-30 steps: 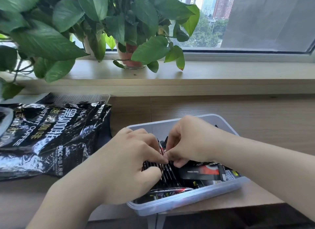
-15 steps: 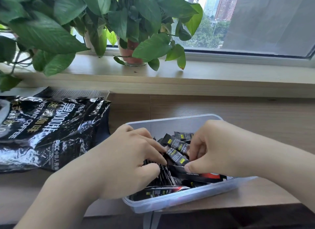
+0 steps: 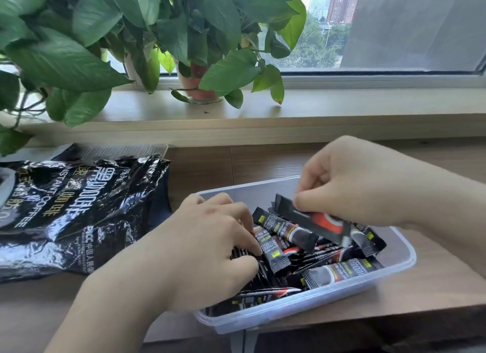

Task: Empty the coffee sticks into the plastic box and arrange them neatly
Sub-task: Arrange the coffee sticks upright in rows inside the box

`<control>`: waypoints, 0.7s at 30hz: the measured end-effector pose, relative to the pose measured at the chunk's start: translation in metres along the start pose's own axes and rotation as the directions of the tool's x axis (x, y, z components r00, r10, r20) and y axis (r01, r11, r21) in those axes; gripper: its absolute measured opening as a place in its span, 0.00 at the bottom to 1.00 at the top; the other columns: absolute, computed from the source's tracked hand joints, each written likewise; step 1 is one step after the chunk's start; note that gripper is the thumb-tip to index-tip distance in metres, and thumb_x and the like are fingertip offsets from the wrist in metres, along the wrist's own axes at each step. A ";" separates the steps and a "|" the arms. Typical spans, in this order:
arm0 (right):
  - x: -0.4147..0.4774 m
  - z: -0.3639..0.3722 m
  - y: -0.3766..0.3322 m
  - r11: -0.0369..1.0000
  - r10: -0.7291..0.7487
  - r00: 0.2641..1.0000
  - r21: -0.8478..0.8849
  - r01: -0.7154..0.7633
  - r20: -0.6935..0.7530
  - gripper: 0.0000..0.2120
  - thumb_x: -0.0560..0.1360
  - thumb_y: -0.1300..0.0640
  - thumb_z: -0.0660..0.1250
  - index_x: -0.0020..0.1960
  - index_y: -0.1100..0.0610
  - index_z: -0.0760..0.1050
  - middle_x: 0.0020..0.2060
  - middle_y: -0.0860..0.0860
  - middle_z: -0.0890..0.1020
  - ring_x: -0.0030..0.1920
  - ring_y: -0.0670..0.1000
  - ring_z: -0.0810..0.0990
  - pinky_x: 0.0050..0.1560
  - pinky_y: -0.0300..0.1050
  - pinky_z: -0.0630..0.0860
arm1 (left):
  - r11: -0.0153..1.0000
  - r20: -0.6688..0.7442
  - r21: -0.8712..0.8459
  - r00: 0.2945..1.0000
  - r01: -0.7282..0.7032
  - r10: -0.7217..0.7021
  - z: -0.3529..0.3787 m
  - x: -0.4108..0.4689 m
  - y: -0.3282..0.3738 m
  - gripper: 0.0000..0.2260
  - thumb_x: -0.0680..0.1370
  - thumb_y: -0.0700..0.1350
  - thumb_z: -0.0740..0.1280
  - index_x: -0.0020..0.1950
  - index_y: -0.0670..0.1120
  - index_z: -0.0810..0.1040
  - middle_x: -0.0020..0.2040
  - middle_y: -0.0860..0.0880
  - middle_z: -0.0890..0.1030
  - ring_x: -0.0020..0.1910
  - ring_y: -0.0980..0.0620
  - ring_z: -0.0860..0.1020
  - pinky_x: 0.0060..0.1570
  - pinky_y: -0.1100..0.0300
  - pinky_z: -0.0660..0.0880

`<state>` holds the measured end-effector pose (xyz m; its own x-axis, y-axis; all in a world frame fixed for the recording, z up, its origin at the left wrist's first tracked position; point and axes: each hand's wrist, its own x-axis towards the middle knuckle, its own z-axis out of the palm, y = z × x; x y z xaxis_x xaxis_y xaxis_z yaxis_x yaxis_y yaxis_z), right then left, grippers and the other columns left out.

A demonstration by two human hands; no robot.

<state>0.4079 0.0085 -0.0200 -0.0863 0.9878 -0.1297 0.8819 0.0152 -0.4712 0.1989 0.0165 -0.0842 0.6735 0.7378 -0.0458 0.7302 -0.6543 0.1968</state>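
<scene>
Coffee sticks (image 3: pixel 297 243) lie in a messy heap inside the clear box (image 3: pixel 394 276) on the table (image 3: pixel 447 274).
The left hand (image 3: pixel 200 250) is curled round a bunch of them at the box's left end. The right hand (image 3: pixel 355 184) pinches one black and red stick (image 3: pixel 288 209) by its end, just above the heap. A shiny black bag (image 3: pixel 79 213) lies flat to the left; it says "INSTANT COFFEE" and "PICC". The sticks have small yellow labels, too tiny to read. A leafy plant (image 3: pixel 184 37) stands on the sill (image 3: pixel 342 111).
</scene>
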 end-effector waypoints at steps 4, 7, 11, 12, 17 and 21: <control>0.014 0.032 -0.012 1.000 0.026 0.997 -0.018 -0.025 0.069 0.09 0.70 0.54 0.68 0.37 0.57 0.85 0.27 0.52 0.84 0.24 0.49 0.78 0.29 0.38 0.77 | 1.000 -0.022 0.015 1.000 0.008 -0.008 -0.001 -0.002 0.000 0.32 0.65 0.63 0.43 0.63 0.72 0.76 0.57 0.64 0.64 0.60 0.65 0.61 0.63 0.61 0.58; 0.022 0.053 -0.011 1.000 0.020 0.997 -0.016 -0.019 0.079 0.08 0.71 0.55 0.69 0.37 0.57 0.84 0.27 0.53 0.85 0.28 0.50 0.84 0.34 0.42 0.82 | 1.000 -0.041 -0.002 0.999 -0.018 0.018 0.001 -0.001 -0.003 0.30 0.65 0.62 0.45 0.61 0.74 0.75 0.55 0.64 0.68 0.58 0.65 0.62 0.59 0.65 0.57; 0.023 0.062 -0.006 0.991 0.025 0.984 0.123 -0.047 0.177 0.05 0.74 0.55 0.73 0.42 0.56 0.81 0.33 0.55 0.87 0.33 0.51 0.87 0.42 0.44 0.85 | 0.994 -0.115 -0.099 0.993 -0.042 0.031 0.007 -0.001 -0.010 0.23 0.67 0.58 0.53 0.55 0.72 0.80 0.50 0.65 0.77 0.56 0.68 0.67 0.55 0.66 0.60; 0.022 0.060 -0.004 0.985 0.031 0.978 0.158 -0.065 0.204 0.04 0.75 0.56 0.73 0.44 0.57 0.82 0.34 0.56 0.87 0.35 0.51 0.87 0.43 0.44 0.85 | 0.993 -0.131 -0.113 0.991 -0.041 0.026 0.009 0.000 -0.011 0.23 0.66 0.58 0.53 0.54 0.70 0.82 0.50 0.66 0.78 0.56 0.70 0.67 0.54 0.67 0.60; 0.025 0.055 -0.002 0.986 0.037 0.966 0.148 -0.077 0.256 0.04 0.72 0.58 0.76 0.44 0.58 0.83 0.35 0.55 0.88 0.36 0.50 0.88 0.47 0.46 0.85 | 0.991 -0.174 -0.119 0.984 -0.057 0.036 0.009 0.000 -0.012 0.24 0.66 0.57 0.54 0.53 0.64 0.84 0.52 0.69 0.81 0.56 0.70 0.69 0.53 0.67 0.62; 0.026 0.059 0.001 0.992 0.046 0.972 0.102 -0.071 0.232 0.04 0.72 0.55 0.76 0.42 0.56 0.84 0.32 0.53 0.87 0.33 0.48 0.86 0.47 0.46 0.84 | 0.992 -0.228 -0.109 0.973 -0.070 0.044 0.013 0.000 -0.009 0.20 0.65 0.55 0.58 0.50 0.65 0.85 0.47 0.66 0.80 0.50 0.68 0.69 0.51 0.67 0.63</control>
<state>0.3786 0.0245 -0.0754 -0.1506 0.9246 -0.3500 0.8338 -0.0714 -0.5474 0.1936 0.0198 -0.0989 0.6607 0.7268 0.1878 0.6640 -0.6825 0.3055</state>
